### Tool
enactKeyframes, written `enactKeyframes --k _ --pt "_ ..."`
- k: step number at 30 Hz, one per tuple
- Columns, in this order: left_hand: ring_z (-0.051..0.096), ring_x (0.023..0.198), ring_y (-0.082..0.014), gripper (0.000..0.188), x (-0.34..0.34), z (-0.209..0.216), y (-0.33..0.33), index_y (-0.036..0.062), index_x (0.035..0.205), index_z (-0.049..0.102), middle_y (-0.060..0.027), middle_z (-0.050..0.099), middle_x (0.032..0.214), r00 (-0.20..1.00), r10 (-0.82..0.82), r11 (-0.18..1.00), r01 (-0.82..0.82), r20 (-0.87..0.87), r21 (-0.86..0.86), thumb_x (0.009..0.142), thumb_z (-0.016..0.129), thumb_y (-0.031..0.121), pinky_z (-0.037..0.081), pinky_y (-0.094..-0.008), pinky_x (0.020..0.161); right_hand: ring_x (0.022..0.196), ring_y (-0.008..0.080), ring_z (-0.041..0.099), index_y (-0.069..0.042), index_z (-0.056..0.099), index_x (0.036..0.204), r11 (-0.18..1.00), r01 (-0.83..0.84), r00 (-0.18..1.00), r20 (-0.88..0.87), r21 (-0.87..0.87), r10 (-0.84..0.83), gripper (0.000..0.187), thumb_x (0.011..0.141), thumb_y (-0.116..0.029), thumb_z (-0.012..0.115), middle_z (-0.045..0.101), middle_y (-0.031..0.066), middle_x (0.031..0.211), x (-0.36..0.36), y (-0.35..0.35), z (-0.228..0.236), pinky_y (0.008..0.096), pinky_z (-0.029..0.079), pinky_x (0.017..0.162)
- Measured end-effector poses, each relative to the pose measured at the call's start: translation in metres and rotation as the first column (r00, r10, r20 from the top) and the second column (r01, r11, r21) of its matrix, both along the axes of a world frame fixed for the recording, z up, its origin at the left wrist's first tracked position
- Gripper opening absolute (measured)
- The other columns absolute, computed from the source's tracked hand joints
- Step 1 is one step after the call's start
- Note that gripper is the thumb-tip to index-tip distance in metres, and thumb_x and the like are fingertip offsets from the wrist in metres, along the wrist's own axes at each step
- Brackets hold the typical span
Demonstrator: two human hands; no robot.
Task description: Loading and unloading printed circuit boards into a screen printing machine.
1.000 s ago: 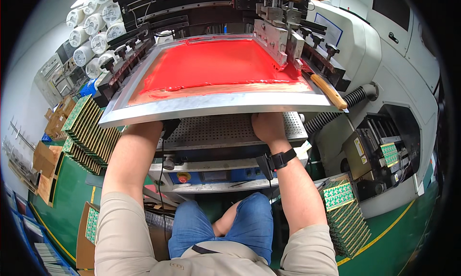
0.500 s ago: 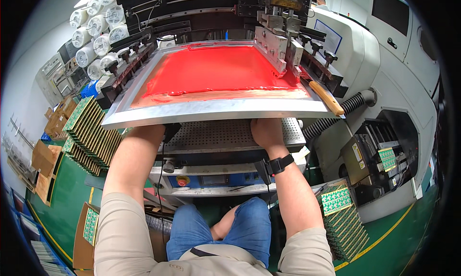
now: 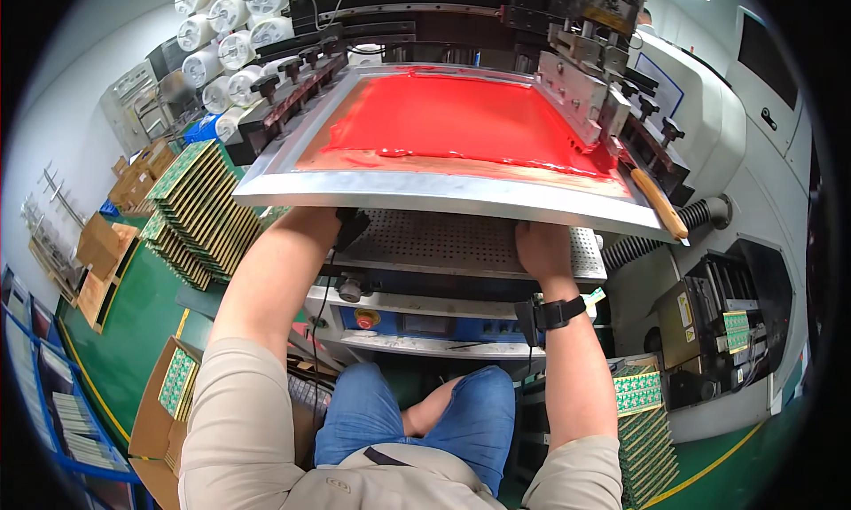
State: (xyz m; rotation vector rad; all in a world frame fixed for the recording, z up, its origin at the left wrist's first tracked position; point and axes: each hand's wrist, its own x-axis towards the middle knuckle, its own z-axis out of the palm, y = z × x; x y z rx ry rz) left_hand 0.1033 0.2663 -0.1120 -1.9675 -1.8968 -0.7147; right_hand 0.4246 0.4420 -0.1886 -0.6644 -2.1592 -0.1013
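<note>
A screen-printing frame (image 3: 448,191) with a silver metal edge is spread with thick red ink (image 3: 461,115). Below it lies a perforated metal print bed (image 3: 434,239). My left forearm reaches under the frame's left part, and that hand is hidden beneath it. Over the right side of the bed, my right hand (image 3: 542,246) also reaches under; only its back shows, and its fingers are out of sight. Whether either one holds anything does not show. A squeegee assembly (image 3: 572,98) stands in the ink at the right. On the frame's right corner rests a wooden-handled spatula (image 3: 658,201).
Stacks of green circuit panels stand at left (image 3: 202,213) and at lower right (image 3: 645,439). An open cardboard box (image 3: 160,430) is near my left elbow. A red emergency button (image 3: 365,318) sits on the machine's front. White reels (image 3: 235,49) are piled behind, left.
The view has swung left, so the machine appears farther right. Both my hands stay under the frame; no other clear movement shows.
</note>
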Motion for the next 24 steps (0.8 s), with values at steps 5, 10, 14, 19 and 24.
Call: enactKeyframes --k 5,10,14,19,24 --pt "0.062 0.118 -0.0269 0.054 0.000 0.000 0.009 0.0067 0.126 0.064 -0.0124 0.067 0.124 1.000 0.014 1.000 -0.014 -0.011 0.005 0.080 0.084 0.024 0.049 -0.0389 0.104 0.106 0.0472 0.062 0.006 0.067 0.110 0.999 -0.010 1.000 0.007 -0.047 0.011 0.032 0.087 -0.015 0.062 0.067 0.0295 0.110 -0.001 -0.001 0.001 0.0541 0.048 0.097" --pt "0.063 0.117 -0.0268 0.052 -0.001 -0.004 0.009 0.0063 0.125 0.065 -0.0124 0.068 0.123 1.000 -0.008 0.999 0.008 -0.024 0.032 0.080 0.084 0.023 0.049 -0.0388 0.104 0.106 0.0477 0.062 0.006 0.068 0.106 0.994 0.036 0.998 0.051 -0.099 -0.031 0.029 0.088 -0.015 0.061 0.067 0.0298 0.108 -0.001 -0.002 0.002 0.0547 0.049 0.096" --pt "0.064 0.116 -0.0268 0.051 0.001 -0.007 0.014 0.0059 0.124 0.066 -0.0124 0.069 0.122 0.999 -0.029 0.997 0.032 -0.040 0.071 0.080 0.084 0.023 0.050 -0.0387 0.103 0.106 0.0479 0.062 0.006 0.069 0.104 0.997 0.045 0.999 0.031 -0.065 -0.043 0.027 0.088 -0.014 0.060 0.067 0.0297 0.108 -0.004 0.000 0.001 0.0550 0.049 0.096" --pt "0.064 0.115 -0.0267 0.050 0.027 -0.013 0.029 0.0055 0.123 0.067 -0.0123 0.069 0.121 0.997 -0.030 0.993 0.038 -0.072 0.114 0.080 0.084 0.022 0.050 -0.0386 0.102 0.106 0.0480 0.062 0.003 0.069 0.105 0.998 0.033 0.999 0.032 -0.047 -0.031 0.026 0.087 -0.012 0.059 0.068 0.0286 0.109 -0.006 0.005 -0.002 0.0552 0.049 0.098" --pt "0.065 0.114 -0.0266 0.048 0.000 -0.024 -0.008 0.0051 0.122 0.068 -0.0123 0.070 0.119 0.994 -0.013 0.989 0.029 -0.113 0.145 0.080 0.085 0.021 0.051 -0.0385 0.102 0.101 0.0458 0.065 0.002 0.069 0.110 0.998 0.056 0.998 0.021 0.037 -0.056 0.029 0.085 -0.009 0.058 0.070 0.0258 0.108 -0.006 0.004 -0.003 0.0537 0.051 0.094"
